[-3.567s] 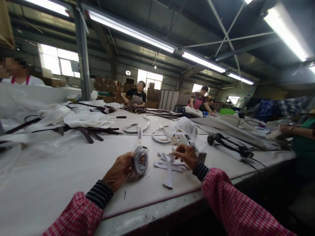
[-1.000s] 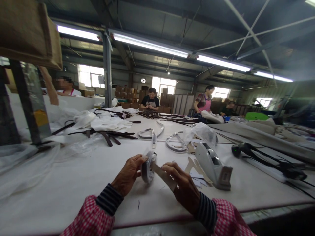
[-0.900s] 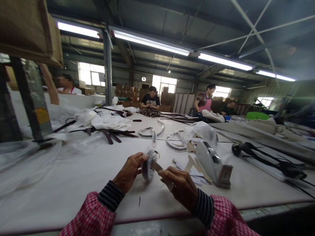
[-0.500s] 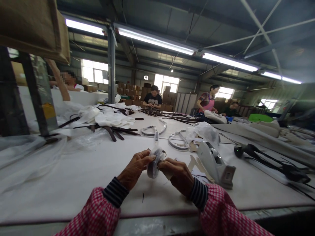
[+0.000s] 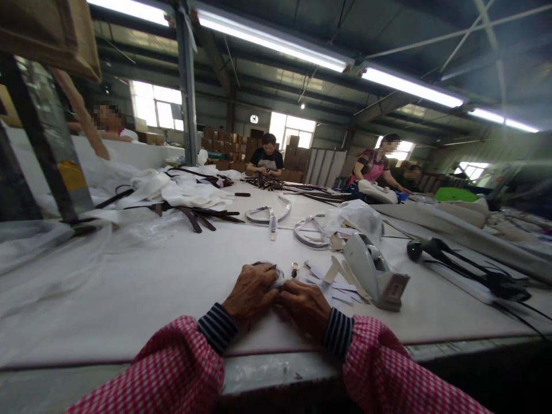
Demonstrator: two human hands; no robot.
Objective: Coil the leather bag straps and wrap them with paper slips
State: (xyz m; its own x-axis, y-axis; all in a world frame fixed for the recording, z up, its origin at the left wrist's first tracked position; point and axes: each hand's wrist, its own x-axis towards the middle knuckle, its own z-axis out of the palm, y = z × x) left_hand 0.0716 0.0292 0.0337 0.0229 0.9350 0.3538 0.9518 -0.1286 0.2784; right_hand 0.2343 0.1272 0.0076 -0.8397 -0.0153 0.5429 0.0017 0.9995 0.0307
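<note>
Plastic-wrapped coil, mostly hidden; left hand and right hand in firm grip of it.

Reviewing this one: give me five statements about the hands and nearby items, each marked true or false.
1. The left hand and right hand hide most of the coil. True.
2. The tape dispenser stands beside the paper strips. True.
3. The right hand grips the tape dispenser. False: it is at the coil.
4. Both cuffs are striped. True.
5. The paper strips lie left of the left hand. False: they lie to its right.
</note>
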